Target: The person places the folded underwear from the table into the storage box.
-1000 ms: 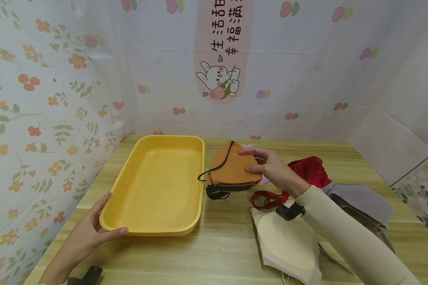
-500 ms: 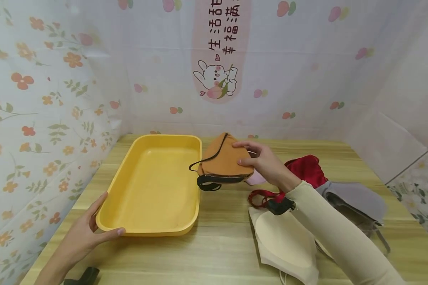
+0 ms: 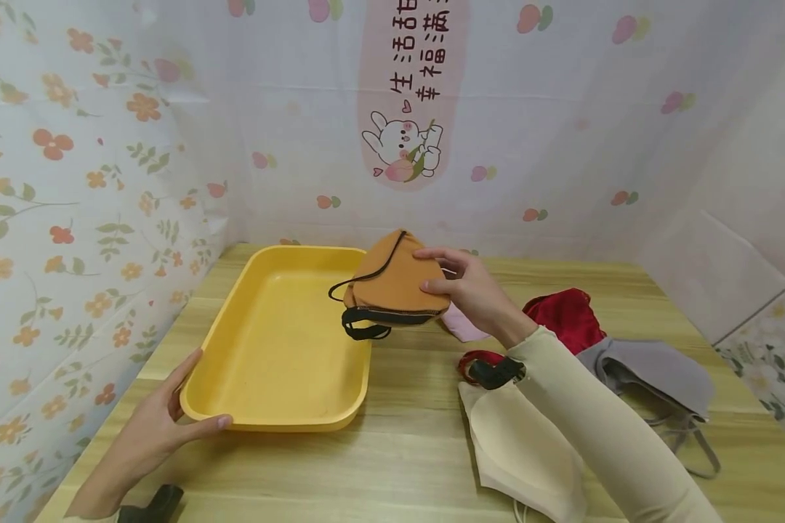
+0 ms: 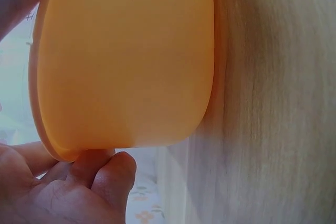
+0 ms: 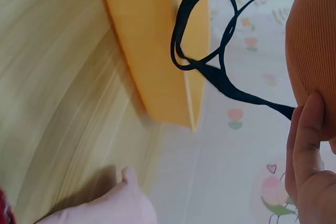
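Observation:
My right hand (image 3: 474,290) pinches a folded orange bra (image 3: 392,280) with black straps and a black band, thumb on one face of the cup. It is held up over the right rim of a yellow plastic tray (image 3: 271,423), its straps dangling at the rim. In the right wrist view the black straps (image 5: 226,85) hang in loops, and the orange cup (image 5: 315,40) shows ribbed fabric. My left hand (image 3: 153,428) grips the tray's near left corner, thumb along the front rim. The left wrist view shows its fingers (image 4: 113,177) curled against the tray's outer wall (image 4: 126,61).
Right of the tray lie a pink cloth piece (image 3: 463,324), a red satin piece (image 3: 565,316) and a grey bra (image 3: 661,378) with straps. A beige bra (image 3: 523,443) lies nearer, partly under the right sleeve. A patterned curtain (image 3: 288,145) stands behind the wooden table (image 3: 419,450).
My right hand has carried the orange bra up and to the left, from beside the tray to over its right rim. My left hand stays on the tray's corner.

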{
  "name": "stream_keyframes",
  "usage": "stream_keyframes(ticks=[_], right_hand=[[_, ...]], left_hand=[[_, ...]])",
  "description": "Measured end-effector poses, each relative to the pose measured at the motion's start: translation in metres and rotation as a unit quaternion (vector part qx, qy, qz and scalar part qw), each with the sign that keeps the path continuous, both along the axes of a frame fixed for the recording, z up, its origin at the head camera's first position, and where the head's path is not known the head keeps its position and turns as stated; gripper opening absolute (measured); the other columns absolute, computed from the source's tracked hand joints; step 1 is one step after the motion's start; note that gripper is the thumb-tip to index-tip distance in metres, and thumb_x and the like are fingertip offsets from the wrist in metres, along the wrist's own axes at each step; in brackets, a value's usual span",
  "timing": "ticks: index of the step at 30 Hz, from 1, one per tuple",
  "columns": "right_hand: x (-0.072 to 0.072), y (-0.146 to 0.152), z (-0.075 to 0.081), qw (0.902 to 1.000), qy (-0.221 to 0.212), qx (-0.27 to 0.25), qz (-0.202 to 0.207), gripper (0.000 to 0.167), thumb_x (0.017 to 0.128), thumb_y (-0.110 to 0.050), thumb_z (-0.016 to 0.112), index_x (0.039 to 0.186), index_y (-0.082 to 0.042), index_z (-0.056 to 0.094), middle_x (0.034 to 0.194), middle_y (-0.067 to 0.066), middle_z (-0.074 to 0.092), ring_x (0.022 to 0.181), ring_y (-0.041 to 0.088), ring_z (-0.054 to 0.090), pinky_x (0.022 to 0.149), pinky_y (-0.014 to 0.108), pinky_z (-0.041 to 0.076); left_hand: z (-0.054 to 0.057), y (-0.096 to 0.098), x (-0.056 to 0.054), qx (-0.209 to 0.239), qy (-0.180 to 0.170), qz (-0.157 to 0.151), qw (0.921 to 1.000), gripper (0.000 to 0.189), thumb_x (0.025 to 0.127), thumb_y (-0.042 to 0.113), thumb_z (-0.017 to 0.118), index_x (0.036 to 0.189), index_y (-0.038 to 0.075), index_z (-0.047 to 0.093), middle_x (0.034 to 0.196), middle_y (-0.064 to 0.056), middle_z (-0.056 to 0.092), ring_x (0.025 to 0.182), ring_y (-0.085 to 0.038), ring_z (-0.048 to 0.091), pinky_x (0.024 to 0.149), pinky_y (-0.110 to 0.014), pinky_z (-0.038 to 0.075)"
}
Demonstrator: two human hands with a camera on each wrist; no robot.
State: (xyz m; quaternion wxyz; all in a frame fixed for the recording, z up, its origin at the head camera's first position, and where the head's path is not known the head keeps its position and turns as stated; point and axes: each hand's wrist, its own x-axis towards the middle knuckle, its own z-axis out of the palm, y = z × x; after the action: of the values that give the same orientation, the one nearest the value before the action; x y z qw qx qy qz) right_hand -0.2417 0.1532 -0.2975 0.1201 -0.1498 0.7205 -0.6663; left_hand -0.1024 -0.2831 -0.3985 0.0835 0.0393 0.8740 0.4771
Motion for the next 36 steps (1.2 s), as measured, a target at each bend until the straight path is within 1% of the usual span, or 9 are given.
stream_keyframes(ticks=[6, 10, 15, 20, 22, 25, 30, 32, 36], right_hand=[[-0.002, -0.008, 0.005, 1.0, 0.004, -0.002, -0.002, 0.048, 0.092, 0.001, 0.065, 0.138, -0.01, 0.057, 0.143, 0.012, 0.054, 0.111, 0.017, 0.062, 0.08, 0.023, 0.059], [-0.004, -0.017, 0.007, 0.9999, 0.004, -0.007, -0.006, 0.049, 0.091, 0.003, 0.066, 0.138, -0.009, 0.058, 0.141, 0.015, 0.056, 0.107, 0.016, 0.064, 0.078, 0.023, 0.06], [-0.007, -0.028, 0.006, 0.9996, -0.007, -0.025, -0.013, 0.05, 0.09, 0.006, 0.065, 0.138, -0.006, 0.058, 0.143, 0.015, 0.055, 0.106, 0.017, 0.065, 0.077, 0.024, 0.06], [-0.01, -0.037, 0.005, 0.9988, -0.016, -0.04, -0.023, 0.051, 0.09, 0.007, 0.064, 0.139, -0.006, 0.058, 0.143, 0.016, 0.054, 0.105, 0.019, 0.065, 0.077, 0.024, 0.06], [-0.011, -0.04, 0.004, 0.9986, -0.019, -0.041, -0.026, 0.051, 0.09, 0.007, 0.065, 0.139, -0.006, 0.058, 0.142, 0.016, 0.055, 0.106, 0.02, 0.065, 0.077, 0.024, 0.06], [-0.013, -0.045, 0.004, 0.9987, -0.018, -0.036, -0.031, 0.05, 0.089, 0.005, 0.066, 0.137, -0.007, 0.06, 0.141, 0.015, 0.056, 0.107, 0.021, 0.065, 0.079, 0.024, 0.06], [-0.015, -0.05, 0.005, 0.9987, -0.013, -0.014, -0.048, 0.048, 0.088, 0.002, 0.07, 0.134, -0.011, 0.063, 0.138, 0.013, 0.058, 0.101, 0.019, 0.066, 0.08, 0.024, 0.059], [-0.017, -0.053, 0.005, 0.9986, -0.011, -0.011, -0.051, 0.048, 0.088, 0.002, 0.07, 0.134, -0.011, 0.064, 0.137, 0.013, 0.058, 0.1, 0.019, 0.067, 0.08, 0.024, 0.059], [-0.02, -0.059, 0.004, 0.9988, -0.005, -0.016, -0.047, 0.047, 0.088, 0.004, 0.069, 0.133, -0.008, 0.064, 0.135, 0.015, 0.058, 0.104, 0.021, 0.066, 0.081, 0.024, 0.059]], left_hand=[[0.0, 0.001, 0.001, 0.002, -0.008, 0.004, 1.0, 0.107, 0.093, 0.026, 0.072, 0.162, 0.027, -0.009, 0.167, -0.022, -0.014, 0.145, -0.064, 0.007, 0.102, -0.081, 0.025], [-0.001, 0.001, 0.001, 0.005, -0.015, 0.008, 0.9998, 0.108, 0.093, 0.025, 0.073, 0.162, 0.027, -0.01, 0.168, -0.02, -0.013, 0.146, -0.062, 0.01, 0.104, -0.079, 0.024], [-0.001, 0.001, 0.0, 0.006, -0.017, 0.01, 0.9998, 0.109, 0.092, 0.025, 0.073, 0.161, 0.026, -0.012, 0.168, -0.019, -0.013, 0.146, -0.06, 0.014, 0.105, -0.077, 0.024], [-0.001, 0.001, 0.001, 0.025, -0.017, 0.004, 0.9995, 0.109, 0.092, 0.022, 0.073, 0.162, 0.025, -0.011, 0.167, -0.019, -0.016, 0.146, -0.063, 0.005, 0.104, -0.08, 0.022], [-0.001, 0.001, 0.001, 0.025, -0.016, 0.004, 0.9996, 0.109, 0.092, 0.022, 0.073, 0.162, 0.025, -0.011, 0.167, -0.02, -0.016, 0.145, -0.063, 0.004, 0.104, -0.081, 0.022], [-0.001, 0.002, 0.001, 0.011, -0.015, 0.006, 0.9998, 0.108, 0.092, 0.024, 0.073, 0.162, 0.026, -0.01, 0.168, -0.02, -0.013, 0.146, -0.062, 0.011, 0.105, -0.078, 0.023], [-0.001, 0.003, -0.001, -0.004, -0.013, 0.008, 0.9999, 0.108, 0.092, 0.026, 0.073, 0.162, 0.028, -0.01, 0.169, -0.02, -0.009, 0.146, -0.058, 0.019, 0.107, -0.074, 0.025], [0.0, 0.004, -0.001, -0.005, -0.013, 0.008, 0.9999, 0.108, 0.092, 0.026, 0.073, 0.162, 0.027, -0.01, 0.169, -0.02, -0.008, 0.146, -0.058, 0.02, 0.107, -0.074, 0.025], [0.0, 0.004, 0.0, -0.008, -0.015, 0.011, 0.9998, 0.108, 0.093, 0.026, 0.073, 0.162, 0.028, -0.01, 0.169, -0.019, -0.009, 0.146, -0.058, 0.02, 0.107, -0.073, 0.026]])
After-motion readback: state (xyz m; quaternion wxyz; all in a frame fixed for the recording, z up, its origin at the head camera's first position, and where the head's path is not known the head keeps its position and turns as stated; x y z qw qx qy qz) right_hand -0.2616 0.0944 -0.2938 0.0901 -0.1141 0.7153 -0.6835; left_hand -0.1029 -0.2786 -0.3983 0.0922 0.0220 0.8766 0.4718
